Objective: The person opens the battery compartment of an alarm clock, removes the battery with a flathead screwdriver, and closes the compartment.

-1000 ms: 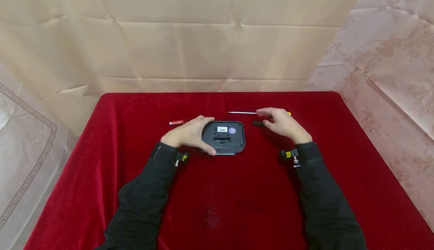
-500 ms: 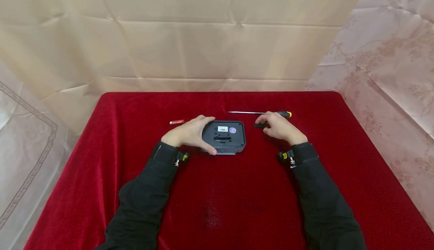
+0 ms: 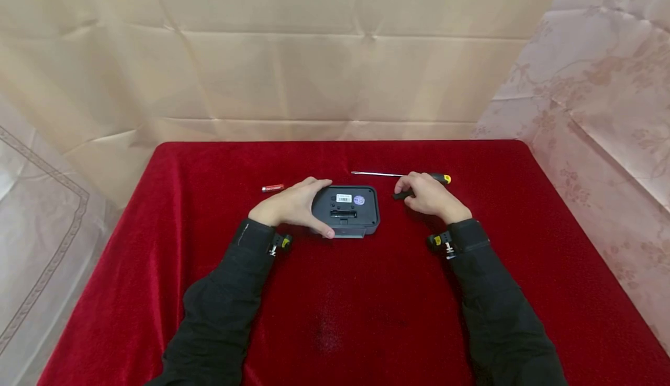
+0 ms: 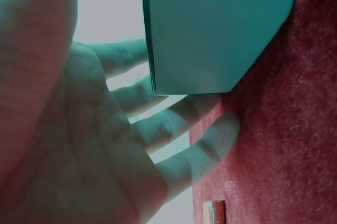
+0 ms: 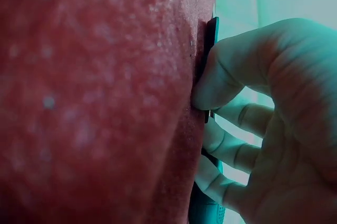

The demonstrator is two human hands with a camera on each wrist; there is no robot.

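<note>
My right hand (image 3: 429,198) has drawn back from above the screwdriver (image 3: 403,175) and come down onto the small black cover piece (image 3: 400,195); my left hand (image 3: 293,206) has not shifted. The cover piece lies flat on the red tablecloth (image 3: 335,316), just right of the dark grey device (image 3: 346,210) and just in front of the screwdriver's handle. My right fingers (image 5: 226,77) are curled over it, thumb and fingertips pinching its edges against the cloth; the right wrist view shows the thin black strip (image 5: 210,40) under the fingertip.

The device rests back-side up at the table's middle, label and open slot facing me. My left hand cups its left side, fingers (image 4: 210,140) relaxed and nearly straight along the far edge, thumb on the near corner.

To lift the piece cleanly, I judge the pinch should sit on its long edges, since the velvet pile gives little purchase underneath. Keep the left hand steadying the device. A red battery (image 3: 272,188) lies left of it.
</note>
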